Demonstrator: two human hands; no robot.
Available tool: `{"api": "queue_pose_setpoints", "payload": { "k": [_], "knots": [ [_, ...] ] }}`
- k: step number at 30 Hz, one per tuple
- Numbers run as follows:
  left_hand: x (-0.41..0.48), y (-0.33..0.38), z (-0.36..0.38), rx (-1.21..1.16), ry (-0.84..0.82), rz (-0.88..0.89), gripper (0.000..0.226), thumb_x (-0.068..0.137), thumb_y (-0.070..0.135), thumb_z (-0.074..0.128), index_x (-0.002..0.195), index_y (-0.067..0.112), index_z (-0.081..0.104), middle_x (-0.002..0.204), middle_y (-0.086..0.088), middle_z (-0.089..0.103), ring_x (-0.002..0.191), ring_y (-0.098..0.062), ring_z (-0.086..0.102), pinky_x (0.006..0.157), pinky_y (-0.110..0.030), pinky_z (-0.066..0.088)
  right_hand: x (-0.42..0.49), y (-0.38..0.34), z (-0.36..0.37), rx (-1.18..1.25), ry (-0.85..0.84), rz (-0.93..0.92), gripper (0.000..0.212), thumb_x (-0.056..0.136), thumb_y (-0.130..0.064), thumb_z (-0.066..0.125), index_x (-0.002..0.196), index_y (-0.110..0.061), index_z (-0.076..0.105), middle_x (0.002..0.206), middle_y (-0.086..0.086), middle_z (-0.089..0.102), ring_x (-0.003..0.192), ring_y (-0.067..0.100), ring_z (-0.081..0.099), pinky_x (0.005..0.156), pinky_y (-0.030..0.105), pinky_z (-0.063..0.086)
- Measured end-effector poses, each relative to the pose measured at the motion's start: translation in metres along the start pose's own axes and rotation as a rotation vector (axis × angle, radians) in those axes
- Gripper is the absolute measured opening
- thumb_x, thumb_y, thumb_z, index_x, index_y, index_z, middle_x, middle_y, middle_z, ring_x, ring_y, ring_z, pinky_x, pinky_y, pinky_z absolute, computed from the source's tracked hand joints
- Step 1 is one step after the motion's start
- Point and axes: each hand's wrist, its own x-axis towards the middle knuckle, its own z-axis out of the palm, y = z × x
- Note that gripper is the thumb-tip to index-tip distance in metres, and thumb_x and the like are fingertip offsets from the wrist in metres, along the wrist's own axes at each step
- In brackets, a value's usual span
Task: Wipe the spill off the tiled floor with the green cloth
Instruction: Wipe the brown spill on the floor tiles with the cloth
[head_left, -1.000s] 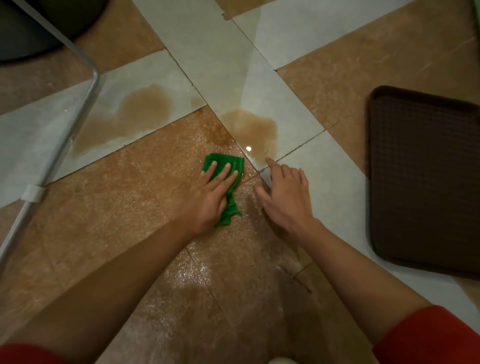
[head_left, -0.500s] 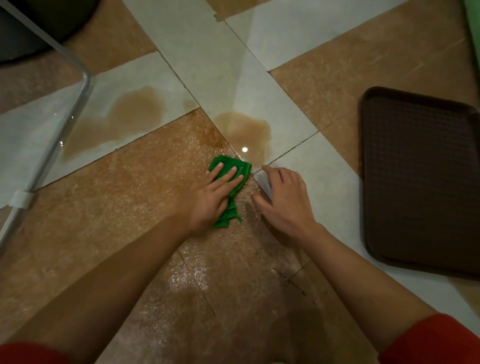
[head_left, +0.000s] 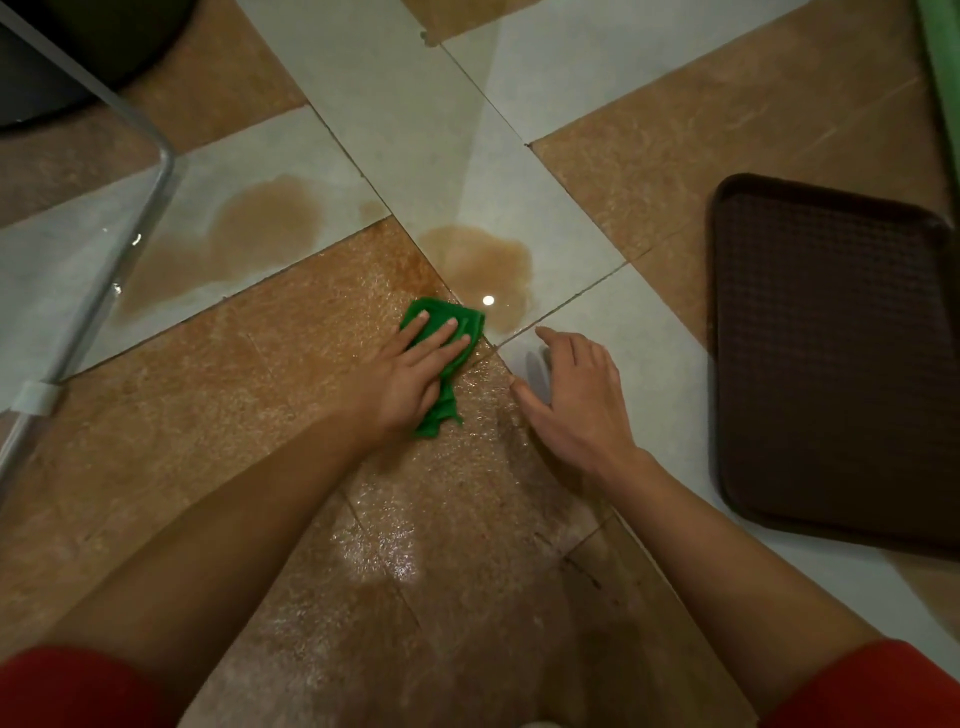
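Note:
My left hand (head_left: 410, 374) lies flat on the crumpled green cloth (head_left: 447, 322) and presses it against the brown tile. The cloth's far edge touches the rim of a brown puddle (head_left: 478, 262) on the pale tile just beyond it. A second, larger brown puddle (head_left: 249, 228) spreads over the pale tile to the left. My right hand (head_left: 571, 400) rests on the floor beside the cloth, fingers spread, holding nothing. The brown tile under my arms shines wet.
A dark brown tray (head_left: 836, 358) lies on the floor at the right. A metal frame leg (head_left: 114, 260) with a white clip runs down the left side. A dark round object (head_left: 78, 47) sits at the top left. A green strip (head_left: 943, 67) borders the top right.
My left hand has slid the cloth a little forward, up to the edge of the near puddle. My right hand has stayed beside it, with its fingers lifted slightly.

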Motion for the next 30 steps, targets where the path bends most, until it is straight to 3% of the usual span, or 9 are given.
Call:
{"api": "queue_pose_setpoints", "payload": {
  "k": [2,5,8,11,15,18,21,24,30],
  "knots": [
    [0.015,0.022,-0.002,-0.049,0.026,-0.150,0.050,0.097,0.029,0.029,0.146,0.028,0.017,0.154,0.003,0.014,0.143,-0.025,0.000,0.117,-0.045,0.007,-0.004,0.001,0.001,0.002,0.014,0.004,0.062,0.090,-0.051,0.046,0.142,-0.019,0.033,0.139,0.002,0.043,0.131,0.018,0.034,0.114,0.043,0.023],
    [0.017,0.048,0.005,-0.023,0.009,-0.058,0.051,0.097,0.028,0.030,0.146,0.028,0.013,0.155,0.003,0.010,0.142,-0.022,-0.009,0.112,-0.036,-0.011,-0.008,0.001,0.000,0.002,0.029,0.005,0.061,0.090,-0.049,0.046,0.141,-0.017,0.035,0.138,0.002,0.045,0.129,0.019,0.036,0.112,0.043,0.026],
    [0.005,0.039,0.011,0.003,-0.041,0.151,0.052,0.092,0.037,0.023,0.142,0.028,0.024,0.150,0.003,0.025,0.140,-0.026,0.007,0.110,-0.043,0.004,-0.008,0.007,-0.007,0.030,0.046,0.018,0.060,0.091,-0.048,0.046,0.141,-0.017,0.035,0.137,0.002,0.045,0.129,0.019,0.036,0.112,0.044,0.026],
    [0.009,0.026,0.007,0.025,0.017,0.181,0.050,0.089,0.032,0.032,0.136,0.021,0.042,0.141,-0.003,0.043,0.133,-0.036,0.031,0.104,-0.053,0.023,-0.010,0.014,-0.016,0.026,0.070,0.030,0.059,0.092,-0.046,0.046,0.141,-0.017,0.035,0.135,0.002,0.046,0.129,0.018,0.036,0.113,0.042,0.023],
    [0.025,0.041,0.002,0.003,0.018,-0.077,0.052,0.097,0.029,0.031,0.146,0.027,0.015,0.154,0.004,0.011,0.143,-0.025,-0.002,0.114,-0.038,-0.004,-0.016,0.016,-0.016,0.025,0.064,0.049,0.058,0.091,-0.046,0.046,0.141,-0.017,0.036,0.134,0.001,0.046,0.128,0.018,0.036,0.113,0.041,0.022],
    [0.017,0.057,0.004,0.010,-0.008,-0.014,0.053,0.096,0.032,0.026,0.146,0.029,0.006,0.153,0.006,0.004,0.142,-0.023,-0.011,0.111,-0.035,-0.011,-0.017,0.011,-0.011,0.018,0.028,0.039,0.059,0.092,-0.048,0.045,0.141,-0.017,0.035,0.137,0.002,0.045,0.130,0.019,0.035,0.114,0.041,0.022],
    [-0.003,0.046,0.010,0.023,-0.093,0.220,0.052,0.090,0.036,0.025,0.141,0.026,0.020,0.147,0.001,0.024,0.138,-0.030,0.013,0.111,-0.053,0.016,-0.010,0.006,-0.011,0.025,0.034,0.020,0.058,0.092,-0.048,0.044,0.141,-0.017,0.036,0.137,0.004,0.045,0.130,0.020,0.035,0.114,0.041,0.022],
    [-0.006,0.028,0.007,0.042,-0.072,0.155,0.052,0.087,0.031,0.032,0.137,0.020,0.041,0.140,-0.005,0.044,0.131,-0.037,0.034,0.100,-0.060,0.036,-0.006,0.003,-0.011,0.021,0.048,0.011,0.059,0.092,-0.048,0.045,0.140,-0.017,0.036,0.136,0.003,0.046,0.129,0.020,0.036,0.113,0.043,0.024],
    [-0.004,0.058,0.010,0.016,-0.030,-0.074,0.055,0.096,0.031,0.030,0.146,0.027,0.007,0.153,0.005,0.003,0.143,-0.025,-0.008,0.115,-0.038,-0.006,-0.008,-0.003,-0.005,0.007,0.027,-0.001,0.058,0.092,-0.049,0.044,0.140,-0.016,0.037,0.136,0.004,0.046,0.128,0.020,0.037,0.112,0.040,0.026]
  ]
}}
